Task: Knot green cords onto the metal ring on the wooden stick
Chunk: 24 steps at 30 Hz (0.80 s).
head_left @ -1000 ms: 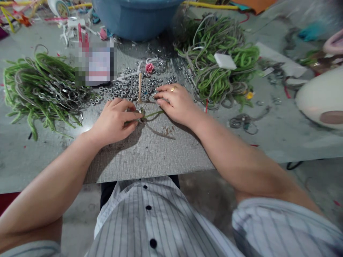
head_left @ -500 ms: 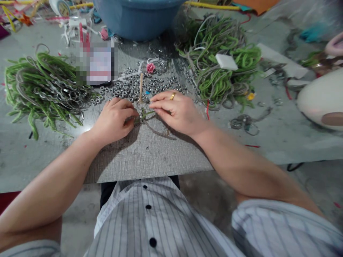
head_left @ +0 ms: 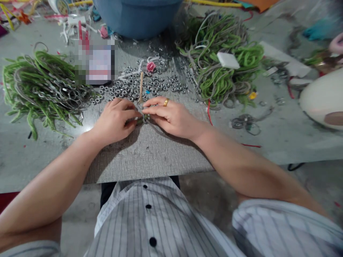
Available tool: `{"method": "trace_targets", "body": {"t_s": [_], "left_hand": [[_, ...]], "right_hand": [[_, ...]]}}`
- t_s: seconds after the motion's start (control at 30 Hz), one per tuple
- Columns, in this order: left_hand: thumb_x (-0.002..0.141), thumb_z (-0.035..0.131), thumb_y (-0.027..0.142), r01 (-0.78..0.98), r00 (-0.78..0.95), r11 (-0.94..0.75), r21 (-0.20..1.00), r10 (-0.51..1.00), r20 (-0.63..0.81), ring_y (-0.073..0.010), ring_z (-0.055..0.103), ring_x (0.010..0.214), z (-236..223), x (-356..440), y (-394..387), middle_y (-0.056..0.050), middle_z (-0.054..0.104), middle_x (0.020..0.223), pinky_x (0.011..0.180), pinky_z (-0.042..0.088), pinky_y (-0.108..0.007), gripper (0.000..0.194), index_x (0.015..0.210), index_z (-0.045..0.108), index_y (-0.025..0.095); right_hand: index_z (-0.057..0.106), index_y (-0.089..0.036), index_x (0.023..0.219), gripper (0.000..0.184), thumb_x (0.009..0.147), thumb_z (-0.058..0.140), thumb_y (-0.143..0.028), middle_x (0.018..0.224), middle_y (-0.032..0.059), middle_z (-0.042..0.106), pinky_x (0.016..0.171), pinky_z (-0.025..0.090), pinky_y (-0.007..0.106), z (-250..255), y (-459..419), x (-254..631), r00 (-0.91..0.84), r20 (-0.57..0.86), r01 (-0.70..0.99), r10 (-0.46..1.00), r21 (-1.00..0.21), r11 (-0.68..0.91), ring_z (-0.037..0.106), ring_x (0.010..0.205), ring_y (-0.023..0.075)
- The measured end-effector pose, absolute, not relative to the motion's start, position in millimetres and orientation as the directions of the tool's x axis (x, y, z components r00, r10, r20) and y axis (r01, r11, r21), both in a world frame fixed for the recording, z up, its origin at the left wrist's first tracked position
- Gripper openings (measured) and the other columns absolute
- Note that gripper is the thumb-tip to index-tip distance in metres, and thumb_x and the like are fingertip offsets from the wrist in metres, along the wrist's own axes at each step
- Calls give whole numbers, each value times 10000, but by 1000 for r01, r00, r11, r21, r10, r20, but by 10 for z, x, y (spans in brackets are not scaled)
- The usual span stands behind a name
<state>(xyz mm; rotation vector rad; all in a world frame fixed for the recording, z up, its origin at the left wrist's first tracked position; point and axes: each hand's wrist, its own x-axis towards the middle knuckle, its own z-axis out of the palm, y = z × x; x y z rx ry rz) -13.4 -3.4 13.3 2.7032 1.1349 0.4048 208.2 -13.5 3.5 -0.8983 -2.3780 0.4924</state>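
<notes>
My left hand [head_left: 119, 118] is closed, its thumb and forefinger pinching a short green and grey cord [head_left: 146, 117] near the table's front. From the other side my right hand [head_left: 171, 116], with a gold ring on one finger, closes on the same cord. A grey tail of it runs out under the right hand. The fingers hide most of the knotted part. Just beyond the fingertips a thin wooden stick [head_left: 141, 87] points away from me, with a small metal ring at its near end. Many metal nuts [head_left: 124, 89] lie scattered behind my hands.
Green and grey cords with metal rings [head_left: 45, 89] are heaped at left. Another cord pile [head_left: 222, 60] lies at right, a white block [head_left: 228, 60] on it. A blue basin [head_left: 139, 18] stands at the back, a blurred-out phone-like object [head_left: 99, 66] nearer, a pink rose [head_left: 150, 66] among the nuts.
My right hand has moved left, closer to my left hand, and its fingers now cover the green cord end that stuck out before. My left hand has barely moved.
</notes>
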Motion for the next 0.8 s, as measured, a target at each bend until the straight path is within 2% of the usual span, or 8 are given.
{"method": "trace_targets", "body": {"t_s": [0.23,0.6,0.8], "left_hand": [[830,495,245,659,681,-700,276,711,175,-265,546,1054,141,-131,-32,-77,639,1097,934,438,-466,311,1043,722,236],[816,492,237,639,702,-717,279,692,168,-287,527,1137,152,-132,-40,-76,632,1184,988,416,-494,339,1054,733,241],[800,485,237,636,701,-723,270,688,189,-276,537,1127,146,-131,-42,-76,641,1172,994,419,-473,343,1039,729,215]], "right_hand": [[663,-228,1130,345,925,397,-146,1210,83,640,986,475,407,54,-137,2076,-610,353,523,710,-494,695,583,1151,206],[670,-200,1102,312,905,432,-151,1189,92,648,986,472,380,14,-148,2079,-643,361,466,676,-516,719,596,1119,192],[674,-196,1095,314,897,436,-146,1206,94,645,974,465,395,-2,-145,2055,-667,360,441,652,-514,735,589,1120,196]]}}
